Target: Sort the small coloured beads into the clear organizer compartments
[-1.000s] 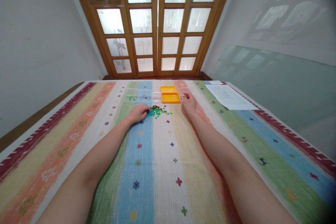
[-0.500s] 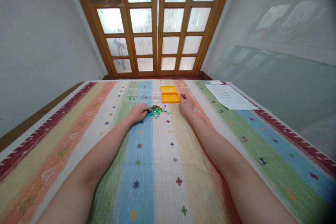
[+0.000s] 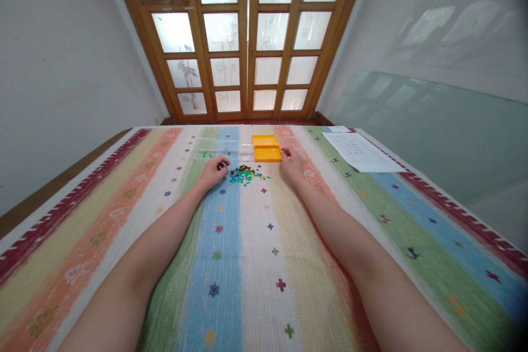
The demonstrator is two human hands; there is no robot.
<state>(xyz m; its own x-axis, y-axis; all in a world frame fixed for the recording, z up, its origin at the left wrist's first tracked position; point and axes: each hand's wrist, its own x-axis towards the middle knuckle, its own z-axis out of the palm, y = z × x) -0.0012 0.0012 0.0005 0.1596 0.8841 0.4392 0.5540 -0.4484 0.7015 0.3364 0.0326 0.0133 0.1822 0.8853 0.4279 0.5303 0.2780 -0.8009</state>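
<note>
My left hand (image 3: 214, 172) hovers just left of a pile of small coloured pieces (image 3: 244, 175), mostly green and blue with some dark red and yellow. Its thumb and fingers curl together; whatever they pinch, if anything, is too small to make out. At the right edge of a yellow plastic box (image 3: 267, 154), my right hand (image 3: 292, 164) rests with its fingers closed near the rim. What lies between those fingertips is hidden. Beyond my left hand stands a clear plastic divided box (image 3: 225, 144), with a few green pieces (image 3: 207, 155) in its left part.
Printed paper sheets (image 3: 358, 151) lie at the far right of the table. A striped cloth (image 3: 256, 264) covers the tabletop. Behind it are wooden glass-paned doors (image 3: 249, 55), with walls on both sides.
My left hand has pulled back from the pile, up and to the left. My right hand has shifted slightly left, against the yellow box's edge.
</note>
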